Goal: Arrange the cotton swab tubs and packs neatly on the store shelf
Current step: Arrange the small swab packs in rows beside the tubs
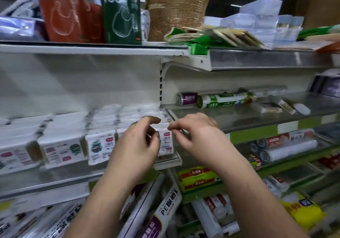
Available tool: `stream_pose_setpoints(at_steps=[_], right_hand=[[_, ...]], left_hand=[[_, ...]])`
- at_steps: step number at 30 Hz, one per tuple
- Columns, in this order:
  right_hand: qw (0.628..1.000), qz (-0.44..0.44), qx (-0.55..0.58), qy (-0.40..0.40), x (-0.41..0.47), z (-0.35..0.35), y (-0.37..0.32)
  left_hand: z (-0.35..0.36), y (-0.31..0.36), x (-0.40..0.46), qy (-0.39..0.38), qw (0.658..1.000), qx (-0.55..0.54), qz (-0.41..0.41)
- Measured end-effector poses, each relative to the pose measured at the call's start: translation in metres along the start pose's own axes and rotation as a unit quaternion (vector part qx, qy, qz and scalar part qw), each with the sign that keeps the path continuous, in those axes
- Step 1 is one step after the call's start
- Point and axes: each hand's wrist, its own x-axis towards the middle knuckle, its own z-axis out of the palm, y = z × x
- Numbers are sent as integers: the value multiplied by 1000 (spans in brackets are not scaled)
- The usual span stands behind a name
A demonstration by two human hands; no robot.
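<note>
White swab pack [165, 142] stands between both hands' grip, fingertips touching.

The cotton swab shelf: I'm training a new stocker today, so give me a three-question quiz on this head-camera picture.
1. True or false: both hands are at the right end of the row of cotton swab packs.
2. Which lies on the steel shelf right of the packs? A) a green-labelled roll B) a red bag C) a woven basket
3. Fill in: the green bag on the top shelf stands to the ___ of the red bag.

Key: 1 true; 2 A, the green-labelled roll; 3 right.
</note>
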Motion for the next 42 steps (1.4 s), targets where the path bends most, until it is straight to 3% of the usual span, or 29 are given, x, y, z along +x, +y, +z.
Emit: stream_pose_setpoints(at_steps=[6,16,27,34,42], right_hand=[[998,28,20,56,-19,-20,66],[995,91,23,43,-54,-80,204],[986,136,35,94,-67,-105,344],[978,169,59,103,-61,-105,391],[980,182,78,21,-45,-97,395]], left_hand=[[51,48,13,-6,999,4,47],[163,156,37,-60,997,47,24],[273,245,63,-100,992,78,14],[313,276,75,-92,991,100,-17],[334,280,98,-85,980,171,-54]])
